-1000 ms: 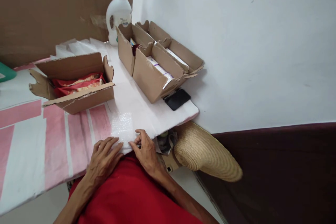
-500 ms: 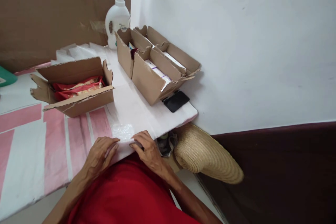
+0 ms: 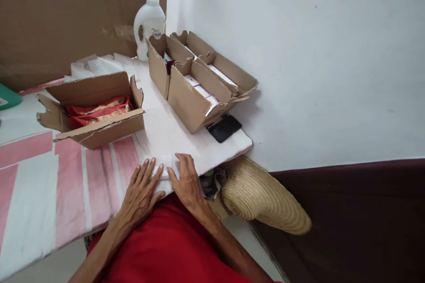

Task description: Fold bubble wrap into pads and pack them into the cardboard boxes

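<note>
A small piece of bubble wrap [image 3: 162, 169] lies at the table's near edge, between my two hands. My left hand [image 3: 141, 188] rests on its left side with the fingers spread and stretched out. On the right side, my right hand [image 3: 186, 181] touches the wrap's edge, its thumb and fingers apart. Whether anything is inside the wrap I cannot tell. Ahead of my left hand stands an open cardboard box [image 3: 109, 128] with red packets [image 3: 102, 111] in it.
Several open cardboard boxes [image 3: 186, 106] holding small cartons stand near the wall, a black phone [image 3: 225, 128] beside them. Behind are a white bottle [image 3: 150, 22] and clear plastic sheets [image 3: 99, 65]. A straw hat [image 3: 262, 194] hangs past the table's right edge. A green container [image 3: 9, 96] is far left.
The fingers of both hands were pinching the near edge of the bubble wrap. Now they have moved forward and opened, and the left hand is flattened on the wrap.
</note>
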Available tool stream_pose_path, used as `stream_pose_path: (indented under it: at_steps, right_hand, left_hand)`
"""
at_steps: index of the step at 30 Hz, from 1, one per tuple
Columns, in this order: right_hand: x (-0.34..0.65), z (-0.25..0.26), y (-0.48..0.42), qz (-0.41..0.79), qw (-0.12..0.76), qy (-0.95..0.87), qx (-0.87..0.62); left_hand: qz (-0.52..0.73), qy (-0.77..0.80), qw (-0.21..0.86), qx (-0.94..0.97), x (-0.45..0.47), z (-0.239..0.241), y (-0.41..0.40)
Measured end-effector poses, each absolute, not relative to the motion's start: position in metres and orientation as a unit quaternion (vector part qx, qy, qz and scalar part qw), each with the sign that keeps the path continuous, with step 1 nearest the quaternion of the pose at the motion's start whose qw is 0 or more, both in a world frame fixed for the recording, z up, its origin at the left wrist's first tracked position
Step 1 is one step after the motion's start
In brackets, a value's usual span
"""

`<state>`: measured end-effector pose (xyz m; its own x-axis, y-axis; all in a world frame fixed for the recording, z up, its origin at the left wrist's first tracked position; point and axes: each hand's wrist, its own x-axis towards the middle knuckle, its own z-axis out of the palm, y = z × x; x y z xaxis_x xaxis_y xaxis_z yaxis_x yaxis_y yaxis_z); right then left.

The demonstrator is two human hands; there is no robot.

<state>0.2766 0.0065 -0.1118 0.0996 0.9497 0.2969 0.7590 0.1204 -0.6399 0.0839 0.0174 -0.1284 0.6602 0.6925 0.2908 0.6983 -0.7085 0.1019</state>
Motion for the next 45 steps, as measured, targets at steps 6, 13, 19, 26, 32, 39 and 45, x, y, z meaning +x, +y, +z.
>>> stream_pose_path:
  at_steps: [6, 13, 19, 26, 32, 39, 45]
  right_hand:
    - [0.283, -0.126, -0.002, 0.123, 0.257, -0.809, -0.515]
    - [0.291, -0.139, 0.004, 0.097, 0.208, -0.824, -0.518]
    - [0.287, -0.134, 0.018, -0.045, 0.249, -0.850, -0.461]
    - [0.294, -0.038, 0.055, -0.081, 0.370, -0.825, -0.419]
    - [0.248, 0.065, 0.133, -0.201, 0.433, -0.816, -0.326]
    - [0.149, 0.046, 0.233, -0.055, 0.072, -0.963, -0.252]
    - [0.145, 0.035, 0.252, 0.040, 0.024, -0.961, -0.273]
  left_hand:
    - [-0.156, -0.393, 0.003, -0.906, 0.083, -0.138, 0.014]
    - [-0.148, -0.411, -0.047, -0.898, 0.080, -0.135, 0.020]
    - [-0.196, -0.363, -0.037, -0.910, 0.075, -0.130, 0.041]
    - [-0.328, -0.404, 0.028, -0.853, 0.062, -0.072, 0.054]
    - [-0.440, -0.445, 0.069, -0.777, 0.034, -0.052, 0.052]
    - [-0.457, -0.458, 0.076, -0.759, 0.023, -0.078, 0.039]
    - [-0.457, -0.480, 0.054, -0.747, 0.009, -0.086, 0.038]
